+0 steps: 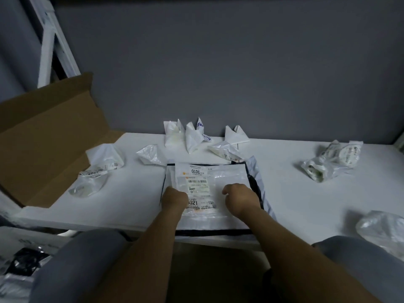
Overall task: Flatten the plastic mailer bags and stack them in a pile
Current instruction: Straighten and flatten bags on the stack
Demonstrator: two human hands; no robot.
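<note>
1. our left hand (175,199) and right hand (238,197) are both down on the pile of flattened mailer bags (227,174), side by side with a bit of label showing between them.
2. left fingers: tucked out of sight past the back of the hand, so we honestly can't tell if they're curled, flat or pinching anything.
3. right fingers: they look curled downward with the thumb poking toward the left hand. we can't tell if they've got hold of the plastic or are just resting on it.
4. the pile sits right under our fingers at the near edge of the white table (306,204). the top bag (197,182) is white with printed labels, "3010" just beyond the fingertips and "3021" between the two hands.
5. a grey bag with a dark border (254,184) pokes out of the pile just to the right of the right fingers.
6. a row of crumpled bags (190,136) stands beyond the fingertips, near the grey wall (218,73).
7. two more crumpled bags (102,162) lie well to the left of the left fingers, beside an open cardboard box (48,138).
8. another crumpled bunch (334,158) sits well off to the right of the right fingers, and one clear bag (382,228) lies at the near right edge.
</note>
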